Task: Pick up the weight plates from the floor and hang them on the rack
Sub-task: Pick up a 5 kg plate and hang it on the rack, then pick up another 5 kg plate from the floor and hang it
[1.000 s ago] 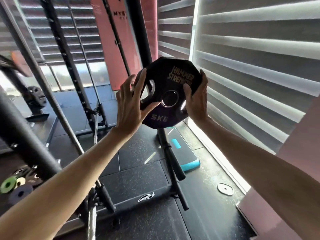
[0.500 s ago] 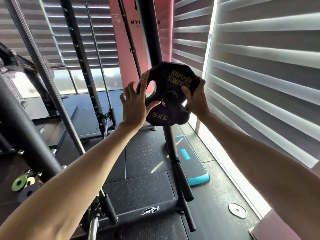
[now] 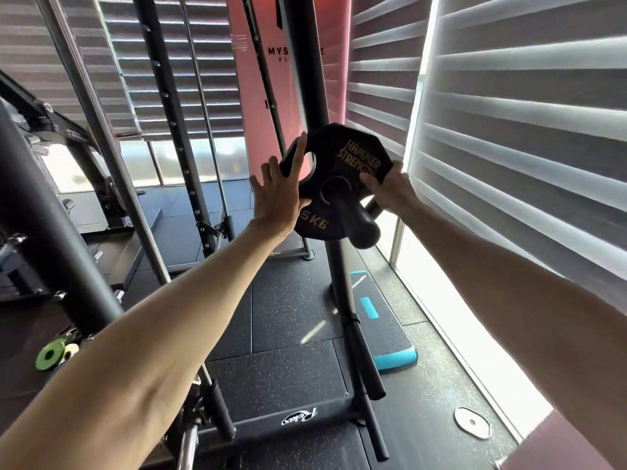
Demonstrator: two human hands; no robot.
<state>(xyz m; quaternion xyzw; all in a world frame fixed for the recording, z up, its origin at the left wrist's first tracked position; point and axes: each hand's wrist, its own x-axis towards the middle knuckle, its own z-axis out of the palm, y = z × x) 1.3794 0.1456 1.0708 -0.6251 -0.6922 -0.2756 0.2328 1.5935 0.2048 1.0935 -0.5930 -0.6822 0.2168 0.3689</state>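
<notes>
A black 5 kg weight plate with gold lettering sits on a black peg that sticks out of the rack's upright post. The peg passes through the plate's centre hole. My left hand presses flat on the plate's left edge, fingers straight. At the plate's right edge my right hand grips it with curled fingers. A small white plate lies on the floor at the lower right.
Lower pegs jut from the same post near the floor. A blue-edged step platform lies by the window. Small green and pale plates hang at the left. A thick black rack beam crosses the left foreground.
The plate has slid farther onto the peg, whose end now sticks out well past the hole. Both hands followed it toward the post.
</notes>
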